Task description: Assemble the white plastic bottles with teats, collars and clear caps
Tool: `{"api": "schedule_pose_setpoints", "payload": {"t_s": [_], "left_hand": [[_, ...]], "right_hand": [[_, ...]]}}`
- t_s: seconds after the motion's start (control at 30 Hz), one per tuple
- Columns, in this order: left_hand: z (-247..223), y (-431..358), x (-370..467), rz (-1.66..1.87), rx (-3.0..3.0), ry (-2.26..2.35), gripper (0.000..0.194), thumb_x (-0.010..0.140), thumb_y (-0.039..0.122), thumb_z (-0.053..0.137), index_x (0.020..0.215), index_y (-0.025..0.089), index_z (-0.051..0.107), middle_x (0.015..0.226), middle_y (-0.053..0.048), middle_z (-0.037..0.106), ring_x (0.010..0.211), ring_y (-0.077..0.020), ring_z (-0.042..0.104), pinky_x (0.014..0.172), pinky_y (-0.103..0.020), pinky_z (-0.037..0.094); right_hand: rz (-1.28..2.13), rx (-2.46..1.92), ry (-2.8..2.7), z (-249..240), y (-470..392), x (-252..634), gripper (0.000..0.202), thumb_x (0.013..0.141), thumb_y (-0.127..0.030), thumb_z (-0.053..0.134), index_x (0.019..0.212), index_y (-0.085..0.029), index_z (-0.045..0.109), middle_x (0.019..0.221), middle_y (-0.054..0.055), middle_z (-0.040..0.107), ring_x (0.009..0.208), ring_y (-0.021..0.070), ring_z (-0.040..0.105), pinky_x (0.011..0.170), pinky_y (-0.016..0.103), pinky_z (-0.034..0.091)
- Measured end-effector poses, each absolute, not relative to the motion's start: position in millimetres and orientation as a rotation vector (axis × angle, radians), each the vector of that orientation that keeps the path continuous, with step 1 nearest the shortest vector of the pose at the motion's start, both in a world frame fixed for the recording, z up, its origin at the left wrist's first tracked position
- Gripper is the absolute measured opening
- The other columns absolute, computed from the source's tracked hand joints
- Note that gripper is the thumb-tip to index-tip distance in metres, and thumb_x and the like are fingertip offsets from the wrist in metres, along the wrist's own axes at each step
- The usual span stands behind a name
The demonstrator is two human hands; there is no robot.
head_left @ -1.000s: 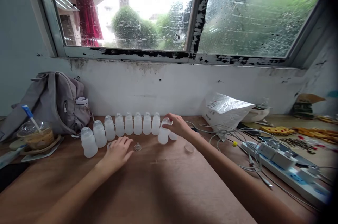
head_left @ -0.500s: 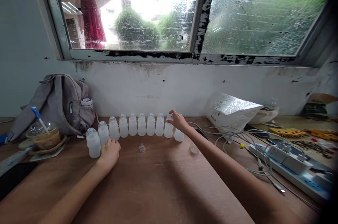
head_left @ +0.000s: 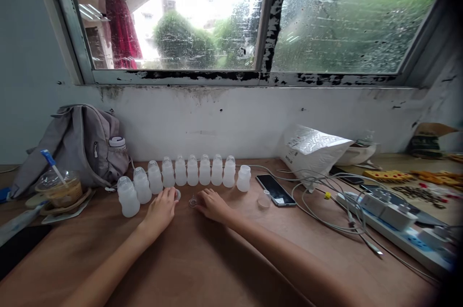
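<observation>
Two hands low over the desk (head_left: 231, 259), right hand (head_left: 212, 206) at the little clear teat (head_left: 192, 202)!
The left hand (head_left: 161, 209) appears to grasp a clear round piece (head_left: 177, 194) at its edge; the right fingers are at the teat, but whether they grip it I can't tell. A light pinch on the broad rim looks wisest, sparing the tip. See-through, round-based, thin-tipped, the teat sits between the hands. Beyond, frosted bottles (head_left: 193, 172) curve in a row, the rightmost bottle (head_left: 243, 179) without a domed top.
</observation>
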State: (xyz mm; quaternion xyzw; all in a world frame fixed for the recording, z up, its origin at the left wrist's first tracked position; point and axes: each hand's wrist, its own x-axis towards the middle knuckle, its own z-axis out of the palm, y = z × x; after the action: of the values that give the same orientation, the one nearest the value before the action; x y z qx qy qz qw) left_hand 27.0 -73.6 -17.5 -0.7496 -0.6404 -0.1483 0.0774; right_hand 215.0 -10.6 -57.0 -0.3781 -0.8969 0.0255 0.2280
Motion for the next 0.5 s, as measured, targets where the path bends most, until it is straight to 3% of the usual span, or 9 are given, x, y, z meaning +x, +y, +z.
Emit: {"api": "schedule_pose_setpoints", "payload": {"t_s": [0.2, 0.5], "left_hand": [[-10.3, -72.4, 36.1, -0.902, -2.318, -1.877, 0.025, 0.083, 0.028, 0.038, 0.106, 0.021, 0.037, 0.103, -0.007, 0.053, 0.094, -0.0205, 0.053, 0.078, -0.032, 0.042], [-20.8, -59.6, 77.1, -1.126, -2.706, -1.499, 0.026, 0.08, 0.028, 0.042, 0.105, 0.021, 0.046, 0.101, -0.004, 0.053, 0.092, -0.0165, 0.051, 0.083, -0.03, 0.041]], "right_hand": [[0.293, -1.046, -2.343, -66.7, 1.1, 208.1, 0.022, 0.07, -0.025, 0.063, 0.089, -0.015, 0.059, 0.086, 0.007, 0.059, 0.084, 0.0183, 0.051, 0.075, 0.027, 0.04], [0.25, -0.968, -2.331, -63.1, -13.4, 243.2, 0.013, 0.069, -0.027, 0.062, 0.075, -0.015, 0.06, 0.079, 0.006, 0.058, 0.08, 0.0194, 0.05, 0.071, 0.03, 0.04]]}}
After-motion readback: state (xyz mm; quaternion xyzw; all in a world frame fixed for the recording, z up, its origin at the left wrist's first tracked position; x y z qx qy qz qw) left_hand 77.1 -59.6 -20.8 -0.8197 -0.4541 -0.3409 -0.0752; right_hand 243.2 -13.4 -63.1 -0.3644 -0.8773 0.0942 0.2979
